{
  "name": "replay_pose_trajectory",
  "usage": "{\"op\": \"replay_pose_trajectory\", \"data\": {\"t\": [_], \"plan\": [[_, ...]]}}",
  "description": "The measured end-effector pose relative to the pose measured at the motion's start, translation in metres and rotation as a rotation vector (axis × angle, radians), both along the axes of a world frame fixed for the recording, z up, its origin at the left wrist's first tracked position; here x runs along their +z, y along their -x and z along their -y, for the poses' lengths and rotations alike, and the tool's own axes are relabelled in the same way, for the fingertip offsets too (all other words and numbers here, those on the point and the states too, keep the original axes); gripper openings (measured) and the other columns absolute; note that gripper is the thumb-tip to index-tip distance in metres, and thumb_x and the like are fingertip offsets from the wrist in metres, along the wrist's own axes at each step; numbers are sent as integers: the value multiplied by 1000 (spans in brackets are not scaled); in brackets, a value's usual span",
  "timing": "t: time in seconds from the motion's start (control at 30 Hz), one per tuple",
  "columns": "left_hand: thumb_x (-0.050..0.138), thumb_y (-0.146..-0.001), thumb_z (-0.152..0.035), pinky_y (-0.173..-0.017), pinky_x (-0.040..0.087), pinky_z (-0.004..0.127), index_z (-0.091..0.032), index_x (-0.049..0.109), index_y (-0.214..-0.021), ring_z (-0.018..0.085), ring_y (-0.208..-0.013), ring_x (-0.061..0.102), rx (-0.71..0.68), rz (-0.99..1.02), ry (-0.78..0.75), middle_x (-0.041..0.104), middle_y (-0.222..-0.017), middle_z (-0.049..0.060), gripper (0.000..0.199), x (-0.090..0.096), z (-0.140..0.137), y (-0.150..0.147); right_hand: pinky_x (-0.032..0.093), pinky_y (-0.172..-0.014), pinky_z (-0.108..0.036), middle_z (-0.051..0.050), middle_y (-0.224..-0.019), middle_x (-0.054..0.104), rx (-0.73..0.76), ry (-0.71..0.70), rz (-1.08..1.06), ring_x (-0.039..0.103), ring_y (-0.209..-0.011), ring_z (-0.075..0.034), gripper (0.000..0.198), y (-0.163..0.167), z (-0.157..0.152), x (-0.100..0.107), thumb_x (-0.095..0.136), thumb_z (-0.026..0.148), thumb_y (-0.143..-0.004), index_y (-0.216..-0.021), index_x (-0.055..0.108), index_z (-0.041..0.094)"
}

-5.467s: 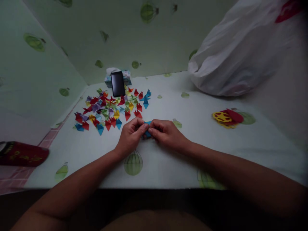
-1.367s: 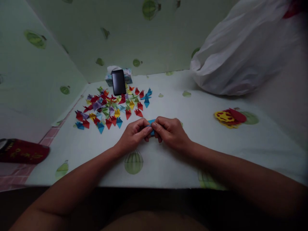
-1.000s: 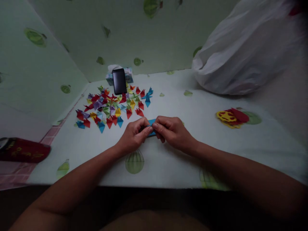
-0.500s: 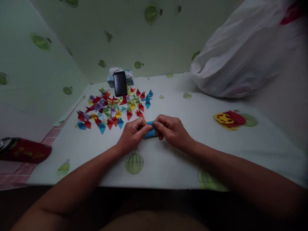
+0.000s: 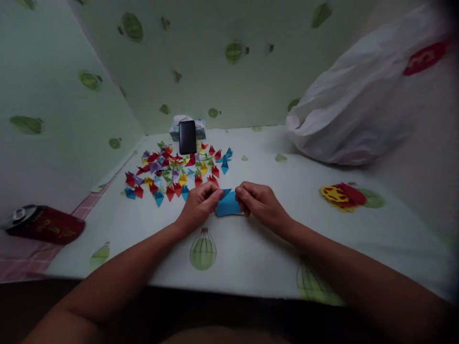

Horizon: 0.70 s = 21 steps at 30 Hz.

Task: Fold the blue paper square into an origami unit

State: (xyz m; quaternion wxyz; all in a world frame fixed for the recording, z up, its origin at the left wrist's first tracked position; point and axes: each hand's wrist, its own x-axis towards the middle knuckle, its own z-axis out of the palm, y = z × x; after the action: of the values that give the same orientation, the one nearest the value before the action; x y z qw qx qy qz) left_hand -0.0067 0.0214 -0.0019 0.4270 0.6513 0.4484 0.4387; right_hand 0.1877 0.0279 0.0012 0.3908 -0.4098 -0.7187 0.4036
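Note:
Between my two hands is a piece of blue paper (image 5: 228, 205), with a small folded point showing at its upper left edge. My left hand (image 5: 201, 202) pinches its left side, thumb on top. My right hand (image 5: 258, 200) grips its right side with thumb and curled fingers. A thin yellowish edge shows under the paper's lower right. Just beyond my left hand lie many small folded paper pieces (image 5: 177, 189) in red, blue, yellow, green and purple, spread in a loose patch.
A black phone (image 5: 187, 137) leans on a tissue box (image 5: 201, 129) at the back. To the left lies a red can (image 5: 48, 224). A white plastic bag (image 5: 344, 110) fills the back right, with red and yellow cut-out pieces (image 5: 335, 194) in front of it on the table (image 5: 258, 258).
My hands have moved slightly apart, so more of the blue paper shows between them. The whole view has shifted, with the scene lower in the picture.

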Motion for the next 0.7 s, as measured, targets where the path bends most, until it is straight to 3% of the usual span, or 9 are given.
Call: {"op": "replay_pose_trajectory", "data": {"t": [0.27,0.47,0.57,0.7], "plan": [[64,-88,-45,-47,37,21,-18,55,-71,8,-47,47,66,63,-25,53,-53,-5,34,2,1,1,35,-53,-26,2,-51,52,-64,-165,77,47,-48,-11,38,-1,6,5,49,34,-97,-62,51,20],[64,-91,-38,-55,46,22,-17,57,-73,9,-52,54,177,199,-89,53,-57,-5,28,10,6,7,41,-50,-25,2,-55,56,-207,-226,-131,51,-47,-10,35,-10,14,35,52,35,-98,-67,56,19],[64,-93,-35,-56,48,23,-19,60,-80,9,-53,55,185,368,-184,53,-60,-6,21,24,13,9,42,-49,-25,2,-56,56,-276,-295,-207,51,-48,-10,37,-16,21,54,53,34,-99,-65,55,20],[67,-92,-30,-53,49,22,-20,62,-79,7,-53,54,118,525,-273,53,-67,-5,17,55,30,9,43,-50,-27,1,-57,58,-318,-378,-258,52,-50,-12,35,-23,37,69,53,35,-100,-68,59,22]]}}
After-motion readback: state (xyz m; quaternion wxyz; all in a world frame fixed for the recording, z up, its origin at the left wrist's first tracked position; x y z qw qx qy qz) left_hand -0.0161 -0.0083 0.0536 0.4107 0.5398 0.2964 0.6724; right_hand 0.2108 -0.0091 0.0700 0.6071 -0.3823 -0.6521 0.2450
